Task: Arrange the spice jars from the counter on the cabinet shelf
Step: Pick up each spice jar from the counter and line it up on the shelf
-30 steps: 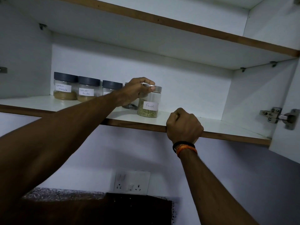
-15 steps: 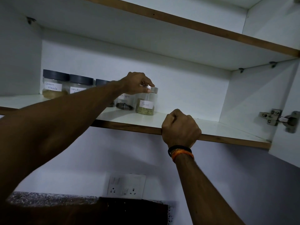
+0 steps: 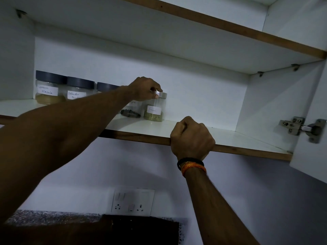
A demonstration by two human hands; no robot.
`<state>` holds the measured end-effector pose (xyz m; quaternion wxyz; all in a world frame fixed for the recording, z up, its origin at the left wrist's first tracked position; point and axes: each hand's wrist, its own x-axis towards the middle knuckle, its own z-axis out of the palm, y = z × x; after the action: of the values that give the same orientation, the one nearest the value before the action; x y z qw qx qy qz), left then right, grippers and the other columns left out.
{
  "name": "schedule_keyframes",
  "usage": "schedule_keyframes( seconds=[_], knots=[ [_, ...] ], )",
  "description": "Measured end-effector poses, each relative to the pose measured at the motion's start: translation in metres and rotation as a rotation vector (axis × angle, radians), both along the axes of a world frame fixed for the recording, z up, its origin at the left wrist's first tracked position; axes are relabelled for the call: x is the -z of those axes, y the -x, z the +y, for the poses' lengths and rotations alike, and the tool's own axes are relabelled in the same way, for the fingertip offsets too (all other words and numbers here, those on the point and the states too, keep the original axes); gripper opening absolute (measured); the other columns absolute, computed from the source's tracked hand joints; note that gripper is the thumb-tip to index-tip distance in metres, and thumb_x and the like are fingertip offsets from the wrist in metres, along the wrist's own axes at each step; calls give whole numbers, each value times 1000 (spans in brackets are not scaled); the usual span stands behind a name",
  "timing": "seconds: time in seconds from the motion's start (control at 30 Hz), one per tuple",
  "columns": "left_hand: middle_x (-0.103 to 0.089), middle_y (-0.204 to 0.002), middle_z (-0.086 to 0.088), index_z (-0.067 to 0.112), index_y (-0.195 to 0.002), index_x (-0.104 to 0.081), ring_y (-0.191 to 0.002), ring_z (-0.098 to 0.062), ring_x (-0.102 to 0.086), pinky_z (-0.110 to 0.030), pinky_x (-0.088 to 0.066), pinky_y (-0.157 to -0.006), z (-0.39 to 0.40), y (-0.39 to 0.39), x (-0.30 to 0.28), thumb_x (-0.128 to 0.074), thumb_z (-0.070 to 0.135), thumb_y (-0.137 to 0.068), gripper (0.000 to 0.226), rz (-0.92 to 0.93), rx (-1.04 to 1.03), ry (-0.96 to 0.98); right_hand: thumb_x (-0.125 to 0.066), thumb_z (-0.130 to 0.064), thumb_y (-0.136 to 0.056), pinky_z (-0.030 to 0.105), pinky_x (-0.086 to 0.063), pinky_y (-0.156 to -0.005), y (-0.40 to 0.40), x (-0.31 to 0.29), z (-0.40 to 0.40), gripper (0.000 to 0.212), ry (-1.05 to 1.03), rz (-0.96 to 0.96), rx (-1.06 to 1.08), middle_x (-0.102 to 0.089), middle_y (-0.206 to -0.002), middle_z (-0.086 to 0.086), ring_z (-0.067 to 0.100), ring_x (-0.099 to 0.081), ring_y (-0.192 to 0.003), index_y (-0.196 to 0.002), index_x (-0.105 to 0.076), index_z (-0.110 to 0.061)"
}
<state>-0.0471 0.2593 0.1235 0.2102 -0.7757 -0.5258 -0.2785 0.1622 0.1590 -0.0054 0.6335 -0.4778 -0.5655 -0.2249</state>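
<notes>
- The clear round plastic jar with a silver lid and a white "Fennel" label [image 3: 155,107] is held at its lid by the left hand [image 3: 145,89], the grip pinched around the rim from above.
- Compared with a second ago, this jar has been carried deeper into the white cabinet shelf with a brown wooden edge [image 3: 141,137], and its base now appears to rest on the shelf board.
- From this it is judged that the placement is nearly finished, with only the release left.
- Directly beside the grip, on its inner side, a second clear silver-lidded jar holding dark spice [image 3: 131,110] is seen, close against the held jar; whether they touch cannot be told.
- Further out along the reaching forearm, three clear jars with dark grey lids [image 3: 50,87] are lined up against the back wall.
- Five jars are counted in all: two silver-lidded, three grey-lidded.
- The shelf's front edge is gripped by the right hand [image 3: 192,137], fingers curled over it, nearer the viewer than the held jar.
- Two hands are in view; no further jars are seen on the table below.
</notes>
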Motion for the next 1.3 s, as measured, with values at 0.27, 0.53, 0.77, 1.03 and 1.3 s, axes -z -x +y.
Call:
schedule_keyframes(
  seconds=[0.27,0.53,0.77,1.03,1.3],
  knots=[
    [-66,-129,-11,12,-131,-64,-116,-28,-59,-32,-39,-90,-2,-2,1,-65,25,-96,37,-19,-12,15,-33,-31,-78,20,-27,-51,0,0,0,36,-25,15,-33,-39,-49,-4,17,-41,-44,-58,-58,-14],
    [-63,-135,-10,12,-134,-62,-123,-28,-57,-35,-41,-98,-8,-12,1,-64,21,-96,39,-50,-66,39,-30,-33,-80,22,-26,-51,1,0,0,39,2,23,-27,-39,-49,-4,16,-39,-45,-58,-56,-14],
    [-37,-157,-11,23,-152,-36,-143,-33,-35,-54,-28,-116,-28,-23,6,-68,28,-92,68,-144,-90,45,-31,-32,-81,22,-31,-50,0,-1,1,35,70,1,-35,-46,-50,-1,17,-43,-46,-60,-54,-14],
    [-49,-147,-8,19,-148,-43,-132,-24,-47,-32,-41,-99,-98,-32,30,-68,36,-92,63,-170,53,228,-36,-29,-79,25,-28,-50,-1,-4,-2,32,205,-56,-10,-51,-53,1,22,-49,-51,-54,-51,-15],
    [-49,-151,-2,20,-148,-45,-138,-19,-45,-39,-36,-114,-169,-59,74,-50,50,-100,58,-65,-2,321,-37,-30,-94,39,-36,-78,-11,7,-18,37,310,-338,68,-67,-69,6,26,-51,-65,-72,-63,-15]
  ],
)
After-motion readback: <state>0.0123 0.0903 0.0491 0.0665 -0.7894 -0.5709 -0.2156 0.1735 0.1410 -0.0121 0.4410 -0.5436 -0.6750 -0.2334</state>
